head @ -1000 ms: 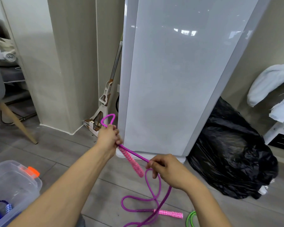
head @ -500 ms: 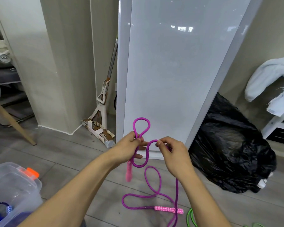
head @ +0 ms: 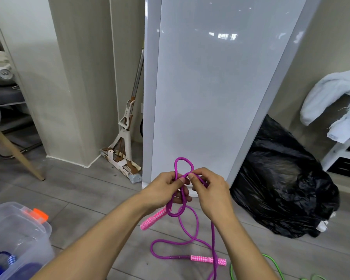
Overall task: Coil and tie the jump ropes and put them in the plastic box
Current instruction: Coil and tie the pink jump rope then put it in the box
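Rope [head: 194,229]: loops pinched at their crossing by left hand [head: 161,191] and right hand [head: 211,191], apparently to hold the coils for tying.

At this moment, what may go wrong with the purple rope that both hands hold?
The small loop of the purple rope is pinched only between the left hand and right hand, so it may slip open. Much rope and one pink handle lie loose on the floor; a knot now might leave them uncoiled. The trailing part passes near the green rope and may snag.
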Demonstrator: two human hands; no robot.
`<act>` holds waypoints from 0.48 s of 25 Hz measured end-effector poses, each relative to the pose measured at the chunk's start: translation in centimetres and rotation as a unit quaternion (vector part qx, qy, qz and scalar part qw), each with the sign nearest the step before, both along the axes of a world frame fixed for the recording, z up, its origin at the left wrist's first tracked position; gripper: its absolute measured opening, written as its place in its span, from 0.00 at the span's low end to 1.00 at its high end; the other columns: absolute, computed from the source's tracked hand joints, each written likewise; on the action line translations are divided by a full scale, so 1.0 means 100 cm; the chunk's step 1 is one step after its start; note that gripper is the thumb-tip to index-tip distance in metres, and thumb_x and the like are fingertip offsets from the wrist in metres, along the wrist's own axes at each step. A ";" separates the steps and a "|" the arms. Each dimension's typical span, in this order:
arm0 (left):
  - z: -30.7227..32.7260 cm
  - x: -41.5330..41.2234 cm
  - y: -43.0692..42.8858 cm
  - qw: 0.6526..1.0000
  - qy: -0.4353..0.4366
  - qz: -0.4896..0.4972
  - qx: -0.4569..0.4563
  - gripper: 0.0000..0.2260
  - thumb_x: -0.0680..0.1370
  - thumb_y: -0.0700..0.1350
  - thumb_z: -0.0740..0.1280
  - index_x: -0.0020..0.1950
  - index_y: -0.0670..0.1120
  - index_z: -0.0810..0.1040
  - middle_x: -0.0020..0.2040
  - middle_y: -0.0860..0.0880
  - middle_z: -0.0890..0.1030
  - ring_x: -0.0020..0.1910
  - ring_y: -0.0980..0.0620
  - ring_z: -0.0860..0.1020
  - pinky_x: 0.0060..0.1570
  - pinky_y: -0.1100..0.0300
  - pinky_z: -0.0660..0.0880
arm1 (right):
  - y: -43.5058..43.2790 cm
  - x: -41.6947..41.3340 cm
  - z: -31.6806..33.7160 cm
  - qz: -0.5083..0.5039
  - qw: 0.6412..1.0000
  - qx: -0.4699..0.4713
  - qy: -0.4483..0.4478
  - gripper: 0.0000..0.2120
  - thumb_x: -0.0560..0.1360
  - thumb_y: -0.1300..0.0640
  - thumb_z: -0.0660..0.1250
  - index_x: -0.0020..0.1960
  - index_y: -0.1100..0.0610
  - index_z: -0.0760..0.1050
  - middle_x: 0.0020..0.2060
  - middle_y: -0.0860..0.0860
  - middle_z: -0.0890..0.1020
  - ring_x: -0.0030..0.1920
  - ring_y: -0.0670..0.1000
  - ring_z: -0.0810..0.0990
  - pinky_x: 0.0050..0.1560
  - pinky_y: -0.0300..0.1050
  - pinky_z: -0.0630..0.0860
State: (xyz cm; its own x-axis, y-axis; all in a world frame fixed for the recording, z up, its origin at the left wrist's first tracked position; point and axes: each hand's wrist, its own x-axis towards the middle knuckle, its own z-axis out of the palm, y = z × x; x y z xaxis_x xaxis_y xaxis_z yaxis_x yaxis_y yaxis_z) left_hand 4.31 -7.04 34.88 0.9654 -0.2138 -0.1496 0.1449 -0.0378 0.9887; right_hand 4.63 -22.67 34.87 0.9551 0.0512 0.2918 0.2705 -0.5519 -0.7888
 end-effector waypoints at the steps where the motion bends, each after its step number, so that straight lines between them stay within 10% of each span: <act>1: 0.000 0.000 0.000 1.000 0.003 -0.001 0.010 0.09 0.85 0.43 0.57 0.56 0.40 0.75 0.42 0.43 0.79 0.44 0.41 0.85 0.51 0.50 0.82 | -0.001 0.000 0.000 -0.001 1.000 0.001 0.005 0.05 0.79 0.50 0.68 0.45 0.45 0.81 0.36 0.42 0.83 0.39 0.43 0.82 0.39 0.40 0.78; 6: -0.002 0.004 0.002 0.991 -0.019 0.008 0.131 0.08 0.85 0.45 0.54 0.56 0.45 0.71 0.40 0.49 0.71 0.31 0.53 0.68 0.37 0.55 0.72 | -0.001 -0.001 0.002 -0.014 0.999 -0.032 0.041 0.08 0.79 0.46 0.67 0.45 0.47 0.81 0.31 0.45 0.80 0.32 0.41 0.77 0.30 0.32 0.68; 12: -0.011 0.030 0.031 0.946 -0.046 0.260 0.188 0.09 0.84 0.45 0.53 0.56 0.43 0.70 0.50 0.40 0.79 0.43 0.43 0.77 0.47 0.47 0.77 | -0.015 0.003 0.003 0.052 0.981 -0.108 0.150 0.11 0.82 0.53 0.59 0.51 0.49 0.81 0.32 0.47 0.80 0.26 0.38 0.73 0.27 0.29 0.67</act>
State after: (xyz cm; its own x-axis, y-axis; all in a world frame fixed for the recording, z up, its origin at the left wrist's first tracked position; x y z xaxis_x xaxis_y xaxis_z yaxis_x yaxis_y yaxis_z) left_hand 7.29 -3.89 33.79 0.9383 0.3444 -0.0308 0.1544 -0.3376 0.9285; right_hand 4.96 -24.20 35.14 0.9826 0.1833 -0.0304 0.1081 -0.6970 -0.7089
